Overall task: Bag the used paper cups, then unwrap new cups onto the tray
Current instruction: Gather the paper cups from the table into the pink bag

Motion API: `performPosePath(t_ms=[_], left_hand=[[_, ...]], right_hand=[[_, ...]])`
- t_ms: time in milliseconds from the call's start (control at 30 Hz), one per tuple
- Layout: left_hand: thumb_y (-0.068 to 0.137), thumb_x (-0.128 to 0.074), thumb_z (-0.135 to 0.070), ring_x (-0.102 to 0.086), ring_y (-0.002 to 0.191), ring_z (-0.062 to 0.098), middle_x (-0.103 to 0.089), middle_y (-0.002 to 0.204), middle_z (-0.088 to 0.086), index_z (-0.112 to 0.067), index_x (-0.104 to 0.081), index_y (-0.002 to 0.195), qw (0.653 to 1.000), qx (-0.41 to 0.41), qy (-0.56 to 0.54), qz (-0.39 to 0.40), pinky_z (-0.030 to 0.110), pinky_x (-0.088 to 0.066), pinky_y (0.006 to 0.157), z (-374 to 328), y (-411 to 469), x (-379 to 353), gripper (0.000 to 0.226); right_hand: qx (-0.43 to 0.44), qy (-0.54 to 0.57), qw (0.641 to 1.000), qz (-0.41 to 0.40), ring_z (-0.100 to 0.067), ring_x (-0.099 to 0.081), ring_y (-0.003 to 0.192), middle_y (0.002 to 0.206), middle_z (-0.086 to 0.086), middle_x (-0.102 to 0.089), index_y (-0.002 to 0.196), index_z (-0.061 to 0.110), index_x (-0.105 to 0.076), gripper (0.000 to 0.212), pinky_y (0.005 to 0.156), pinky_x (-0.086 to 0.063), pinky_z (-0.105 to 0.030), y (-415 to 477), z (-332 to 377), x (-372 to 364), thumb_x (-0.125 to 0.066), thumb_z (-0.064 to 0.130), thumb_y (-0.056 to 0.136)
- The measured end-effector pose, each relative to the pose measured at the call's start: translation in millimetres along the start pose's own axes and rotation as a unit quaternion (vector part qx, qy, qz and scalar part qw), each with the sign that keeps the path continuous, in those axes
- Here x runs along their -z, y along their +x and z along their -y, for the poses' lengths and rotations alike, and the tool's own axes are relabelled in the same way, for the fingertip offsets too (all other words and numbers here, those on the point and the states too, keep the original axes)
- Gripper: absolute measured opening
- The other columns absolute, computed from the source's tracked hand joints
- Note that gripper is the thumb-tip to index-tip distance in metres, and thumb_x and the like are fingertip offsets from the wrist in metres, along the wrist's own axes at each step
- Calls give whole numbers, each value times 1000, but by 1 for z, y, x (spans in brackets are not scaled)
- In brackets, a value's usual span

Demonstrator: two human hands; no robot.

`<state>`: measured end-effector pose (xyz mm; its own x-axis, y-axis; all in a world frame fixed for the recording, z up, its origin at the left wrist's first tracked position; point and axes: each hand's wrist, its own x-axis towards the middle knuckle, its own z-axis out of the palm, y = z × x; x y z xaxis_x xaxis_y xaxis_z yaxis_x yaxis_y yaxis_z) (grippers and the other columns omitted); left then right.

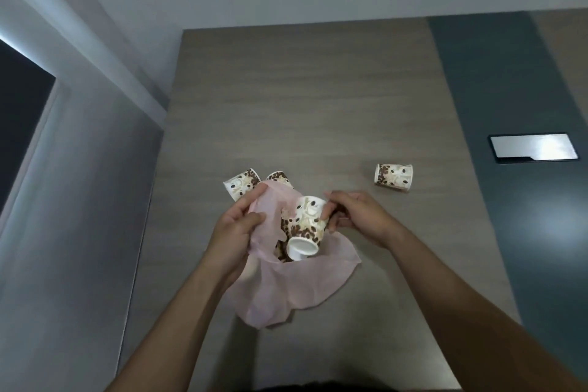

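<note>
Plainly the bagging half of the job is under way. The left hand pinches the far edge of a thin pink bag between thumb and fingers and lifts it, which I take to be a way of keeping the mouth wide so nothing snags going in. The right hand pinches a patterned cup at its rim with the fingertips. The white base points back toward the person and down into the opening; base first makes sense, since the narrow end slips past loose plastic more easily.

So the cup hangs just below and left of the right grip, its lower half already among the folds of the bag. The left grip sits just beside it across the opening. A brown-printed patch under the cup may be another one already inside (the plastic hides too much to be sure).

The bag's tail rests on the table. Two more cups lie just beyond the bag's raised edge, and a fourth cup lies on its side well apart to the right, none of them bagged yet.
</note>
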<state>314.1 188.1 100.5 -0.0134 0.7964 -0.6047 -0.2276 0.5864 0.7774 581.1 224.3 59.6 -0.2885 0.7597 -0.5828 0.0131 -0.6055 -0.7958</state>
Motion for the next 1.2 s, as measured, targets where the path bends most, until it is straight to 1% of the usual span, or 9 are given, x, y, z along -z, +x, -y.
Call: performPosePath(t_ms=[133, 333, 500, 600, 700, 833, 967, 1100, 1200], left_hand=[[104, -54, 10, -69, 135, 26, -77, 145, 1, -28, -75, 146, 999, -25, 19, 31, 44, -51, 116, -3, -26, 17, 60], [99, -50, 4, -54, 146, 42, -60, 163, 24, -9, -62, 158, 978, -2, -83, 192, 43, -53, 113, -35, -80, 44, 62], [100, -41, -4, -51, 154, 45, -57, 166, 20, -11, -57, 162, 956, -8, -180, 231, 53, -50, 119, -66, -106, 94, 65], [101, -41, -5, -46, 159, 45, -58, 166, 18, -12, -57, 162, 956, -24, -197, 215, 57, -39, 129, -65, -104, 115, 64], [101, -42, -3, -62, 146, 42, -64, 160, 20, -11, -60, 159, 959, -13, -228, 167, 51, -55, 117, -56, -96, 122, 62], [103, -40, 3, -83, 108, 31, -75, 143, 22, -8, -65, 154, 969, 5, -236, 68, 38, -71, 80, -31, -76, 119, 57], [103, -42, 5, -74, 117, 35, -67, 151, 26, -6, -59, 158, 971, 35, -237, -3, 37, -72, 78, -9, -56, 120, 58], [105, -44, 7, -71, 123, 38, -67, 150, 29, -5, -57, 159, 971, 62, -229, -11, 37, -71, 83, 5, -47, 114, 57], [107, -47, 8, -76, 112, 34, -75, 137, 24, -7, -61, 156, 972, 71, -224, -14, 34, -71, 76, 13, -42, 106, 53]], right_hand=[[-14, -71, 995, 67, -21, -73, 78, 84, -10, -82, 92, 3, -86, 41, 86, -56, -31, -26, -14, -66, -59, 28, 111], [97, -287, 950, 79, 5, -66, 120, 123, 24, -71, 94, 29, -87, 31, 107, -49, -23, -42, -21, -133, -60, 38, 108], [138, -371, 904, -162, 4, -65, 72, 98, 10, -79, 98, 24, -83, 30, 81, -46, -29, -42, -12, -138, -68, 50, 104], [7, -518, 841, -158, -17, -71, 115, 127, 2, -76, 135, 34, -66, 59, 98, -47, -41, -51, -14, -126, -80, 65, 86], [-110, -649, 749, -72, -34, -36, 161, 177, -8, -33, 172, 36, -18, 108, 125, -28, -57, -55, -32, -111, -80, 60, 87], [-158, -701, 696, -13, -38, -8, 169, 183, -21, 1, 174, 37, 12, 100, 132, -7, -62, -57, -57, -102, -61, 41, 104], [-160, -705, 691, 15, -37, -7, 170, 183, -21, 3, 172, 41, 16, 91, 133, -3, -59, -58, -62, -95, -51, 39, 109], [-149, -685, 713, 18, -35, -14, 169, 183, -15, -6, 172, 40, 15, 109, 132, -14, -60, -63, -56, -85, -66, 47, 100], [-112, -660, 743, 22, -30, -27, 165, 182, -6, -21, 175, 34, -7, 107, 130, -27, -54, -69, -42, -78, -72, 62, 94]])
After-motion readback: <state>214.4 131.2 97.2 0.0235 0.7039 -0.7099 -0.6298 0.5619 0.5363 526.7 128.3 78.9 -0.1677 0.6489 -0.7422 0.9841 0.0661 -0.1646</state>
